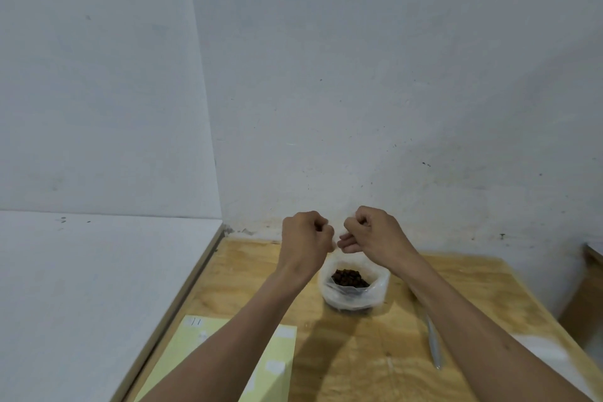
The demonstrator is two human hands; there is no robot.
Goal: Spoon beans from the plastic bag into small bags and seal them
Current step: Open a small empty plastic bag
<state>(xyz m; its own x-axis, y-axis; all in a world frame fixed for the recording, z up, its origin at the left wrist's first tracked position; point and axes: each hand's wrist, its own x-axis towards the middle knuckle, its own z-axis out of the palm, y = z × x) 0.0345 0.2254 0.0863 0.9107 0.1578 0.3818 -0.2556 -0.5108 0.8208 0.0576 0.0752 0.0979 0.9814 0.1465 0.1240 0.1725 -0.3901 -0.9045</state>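
Clear plastic bag (354,292) sits open on the wooden table (375,352), near the back wall, w/ dark brown beans (349,278) inside, top rolled down. Both hands raised just above it, close together. Left hand (306,237) fingers curled tight; right hand (368,232) curled too, fingertips toward the left. Sth thin & whitish between them, too blurry to tell if they pinch it. Spoon (434,344) lies on table right of bag, partly hidden by right forearm. Yellow sheet (195,346) w/ white labels front-left, cut off at the bottom edge.
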